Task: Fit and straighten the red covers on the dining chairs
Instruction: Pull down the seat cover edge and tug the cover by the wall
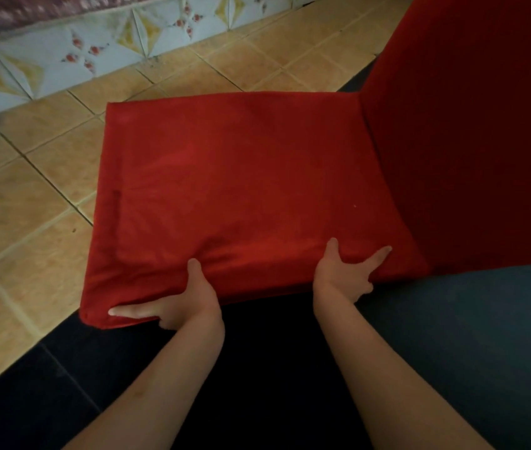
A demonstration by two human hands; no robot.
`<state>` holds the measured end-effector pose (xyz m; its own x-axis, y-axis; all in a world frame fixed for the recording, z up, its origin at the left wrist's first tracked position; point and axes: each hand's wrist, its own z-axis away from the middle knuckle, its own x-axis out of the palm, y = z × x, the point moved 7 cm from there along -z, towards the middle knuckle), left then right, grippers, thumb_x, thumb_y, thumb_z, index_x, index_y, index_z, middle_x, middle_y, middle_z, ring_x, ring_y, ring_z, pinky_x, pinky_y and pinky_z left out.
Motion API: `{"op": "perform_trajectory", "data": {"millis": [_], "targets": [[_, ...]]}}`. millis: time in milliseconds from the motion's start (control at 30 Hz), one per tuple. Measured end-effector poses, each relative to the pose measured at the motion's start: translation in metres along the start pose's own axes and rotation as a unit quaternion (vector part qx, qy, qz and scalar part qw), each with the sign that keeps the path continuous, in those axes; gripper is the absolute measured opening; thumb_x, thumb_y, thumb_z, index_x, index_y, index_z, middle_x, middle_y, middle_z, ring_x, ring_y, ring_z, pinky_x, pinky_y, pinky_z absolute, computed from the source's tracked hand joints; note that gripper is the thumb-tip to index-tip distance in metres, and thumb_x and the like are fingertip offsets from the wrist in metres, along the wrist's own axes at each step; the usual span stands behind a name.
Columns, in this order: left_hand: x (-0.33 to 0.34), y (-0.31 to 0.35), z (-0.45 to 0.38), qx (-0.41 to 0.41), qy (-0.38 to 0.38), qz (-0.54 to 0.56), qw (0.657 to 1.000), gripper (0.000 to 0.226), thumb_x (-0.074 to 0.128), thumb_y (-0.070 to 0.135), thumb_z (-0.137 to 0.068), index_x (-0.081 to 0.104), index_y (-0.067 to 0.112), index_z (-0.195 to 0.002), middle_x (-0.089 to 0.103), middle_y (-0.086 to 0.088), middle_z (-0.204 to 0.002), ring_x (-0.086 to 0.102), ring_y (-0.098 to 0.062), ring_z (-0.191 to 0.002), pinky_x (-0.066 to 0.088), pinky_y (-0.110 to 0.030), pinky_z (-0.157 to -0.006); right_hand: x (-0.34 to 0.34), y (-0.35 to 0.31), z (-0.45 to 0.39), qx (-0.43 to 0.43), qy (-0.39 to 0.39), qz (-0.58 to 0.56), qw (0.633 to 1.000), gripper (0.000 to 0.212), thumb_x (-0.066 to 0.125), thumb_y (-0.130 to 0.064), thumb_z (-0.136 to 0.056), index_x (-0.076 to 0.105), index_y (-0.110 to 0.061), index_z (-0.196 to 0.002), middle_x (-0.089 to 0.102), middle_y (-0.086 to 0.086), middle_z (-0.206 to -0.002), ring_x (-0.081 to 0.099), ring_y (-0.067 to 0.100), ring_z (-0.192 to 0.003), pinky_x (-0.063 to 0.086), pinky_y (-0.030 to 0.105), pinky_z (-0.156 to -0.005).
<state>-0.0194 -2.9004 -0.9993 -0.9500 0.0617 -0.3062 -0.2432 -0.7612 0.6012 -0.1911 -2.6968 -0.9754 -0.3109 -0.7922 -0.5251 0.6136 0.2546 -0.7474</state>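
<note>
A dining chair fills the middle of the head view, wrapped in a red cover (231, 190) over its seat and its backrest (472, 131) at the right. Both my hands are on the near side edge of the seat. My left hand (186, 303) grips the cover near the front corner, thumb on top, index finger stretched along the edge, other fingers curled under. My right hand (345, 274) grips the edge closer to the backrest, thumb and index finger spread on top, remaining fingers tucked beneath. Faint creases run across the seat fabric.
Tan floor tiles (30, 196) lie left of and beyond the chair. A wall with patterned pale-blue tiles (72, 56) runs along the top left. My dark clothing (257, 368) and a blue-clad leg (485, 336) fill the bottom of the frame.
</note>
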Motion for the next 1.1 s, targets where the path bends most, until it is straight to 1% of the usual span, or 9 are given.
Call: {"op": "perform_trajectory", "data": {"millis": [100, 167, 267, 400, 600, 733, 833, 1000, 1100], "targets": [[0.009, -0.008, -0.005, -0.026, -0.057, 0.05, 0.997, 0.098, 0.074, 0.048, -0.077, 0.018, 0.018, -0.152, 0.053, -0.01, -0.132, 0.063, -0.028, -0.102, 0.052, -0.044, -0.095, -0.003, 0.004, -0.002, 0.004, 0.005, -0.037, 0.999, 0.097, 0.072, -0.049, -0.079, 0.003, -0.054, -0.147, 0.044, 0.02, -0.133, 0.057, 0.034, -0.105, 0.045, 0.042, -0.095], [0.012, -0.009, -0.007, -0.027, -0.065, 0.058, 0.996, 0.093, 0.073, 0.047, -0.079, 0.023, 0.016, -0.151, 0.053, -0.01, -0.132, 0.063, -0.027, -0.104, 0.052, -0.044, -0.094, -0.004, 0.005, -0.004, 0.006, 0.004, -0.041, 0.999, 0.096, 0.071, -0.047, -0.079, 0.004, -0.053, -0.147, 0.049, 0.019, -0.128, 0.057, 0.034, -0.107, 0.046, 0.044, -0.098], [0.013, -0.011, -0.008, -0.026, -0.071, 0.061, 0.995, 0.092, 0.071, 0.046, -0.081, 0.02, 0.018, -0.152, 0.053, -0.008, -0.132, 0.063, -0.026, -0.104, 0.052, -0.043, -0.094, -0.006, 0.005, -0.004, 0.002, 0.008, -0.041, 0.999, 0.094, 0.07, -0.045, -0.081, 0.004, -0.052, -0.148, 0.055, 0.017, -0.126, 0.058, 0.034, -0.107, 0.046, 0.046, -0.1], [0.006, -0.01, -0.007, -0.022, -0.051, 0.051, 0.997, 0.101, 0.074, 0.044, -0.079, 0.011, 0.019, -0.154, 0.05, -0.008, -0.133, 0.062, -0.025, -0.105, 0.051, -0.043, -0.095, -0.008, 0.007, -0.007, 0.002, 0.016, -0.072, 0.997, 0.088, 0.07, -0.038, -0.084, 0.01, -0.052, -0.148, 0.053, 0.014, -0.13, 0.057, 0.032, -0.111, 0.045, 0.042, -0.1], [0.004, -0.006, -0.007, -0.012, -0.057, 0.038, 0.998, 0.106, 0.073, 0.042, -0.081, -0.001, 0.021, -0.154, 0.048, -0.01, -0.134, 0.062, -0.028, -0.107, 0.051, -0.045, -0.096, -0.011, 0.005, -0.008, 0.0, 0.024, -0.089, 0.996, 0.081, 0.067, -0.03, -0.087, 0.016, -0.05, -0.148, 0.053, 0.013, -0.133, 0.057, 0.031, -0.112, 0.043, 0.036, -0.097], [0.004, -0.006, -0.008, -0.016, -0.065, 0.033, 0.997, 0.102, 0.072, 0.044, -0.081, 0.006, 0.018, -0.154, 0.051, -0.011, -0.133, 0.063, -0.027, -0.105, 0.051, -0.045, -0.095, -0.011, 0.003, -0.007, -0.004, 0.025, -0.087, 0.996, 0.08, 0.066, -0.028, -0.088, 0.017, -0.048, -0.149, 0.052, 0.013, -0.134, 0.056, 0.031, -0.114, 0.043, 0.038, -0.098], [0.002, -0.005, -0.01, -0.012, -0.062, 0.036, 0.997, 0.103, 0.073, 0.042, -0.081, 0.004, 0.02, -0.154, 0.048, -0.009, -0.135, 0.062, -0.027, -0.107, 0.051, -0.045, -0.096, -0.012, 0.004, -0.006, -0.007, 0.03, -0.086, 0.996, 0.08, 0.066, -0.027, -0.089, 0.018, -0.047, -0.149, 0.053, 0.013, -0.133, 0.056, 0.031, -0.113, 0.042, 0.035, -0.096], [-0.005, -0.006, -0.014, -0.01, -0.061, 0.036, 0.997, 0.106, 0.073, 0.041, -0.081, -0.001, 0.021, -0.154, 0.048, -0.01, -0.135, 0.062, -0.027, -0.108, 0.05, -0.046, -0.097, -0.013, 0.011, -0.001, -0.007, 0.028, -0.09, 0.996, 0.08, 0.067, -0.029, -0.088, 0.017, -0.049, -0.148, 0.052, 0.014, -0.132, 0.055, 0.031, -0.114, 0.042, 0.037, -0.098], [-0.008, -0.005, -0.017, -0.004, -0.059, 0.035, 0.998, 0.102, 0.074, 0.041, -0.081, 0.005, 0.02, -0.154, 0.05, -0.01, -0.133, 0.063, -0.027, -0.106, 0.051, -0.045, -0.095, -0.013, 0.015, 0.002, -0.019, 0.015, -0.1, 0.995, 0.082, 0.068, -0.033, -0.087, 0.016, -0.05, -0.148, 0.052, 0.012, -0.132, 0.055, 0.029, -0.114, 0.041, 0.034, -0.096]]}}
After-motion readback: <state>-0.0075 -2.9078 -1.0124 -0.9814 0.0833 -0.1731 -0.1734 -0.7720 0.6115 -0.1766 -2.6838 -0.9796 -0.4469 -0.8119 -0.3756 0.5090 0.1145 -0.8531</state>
